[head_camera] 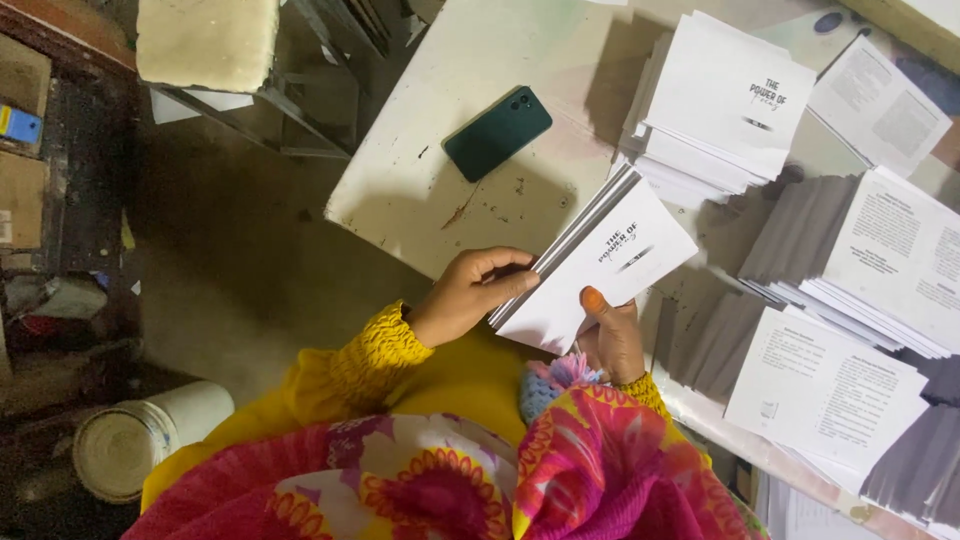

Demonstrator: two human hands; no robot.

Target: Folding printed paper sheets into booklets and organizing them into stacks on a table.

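Both hands gripping booklet bundle (600, 262), left hand (468, 295), right hand (612, 335), white table (440, 170)

A worn white surface (440, 180) with chipped, stained paint fills the upper middle, lit unevenly with soft shadows. Left of it lies a dim brown floor (230, 270). A metal-framed stand (300, 110) holds a pale block (205, 40); cluttered dark shelving (60, 170) lines the left edge

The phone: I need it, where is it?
In the head view the dark green phone lies on the white table, left of the booklet stack, above the hands.
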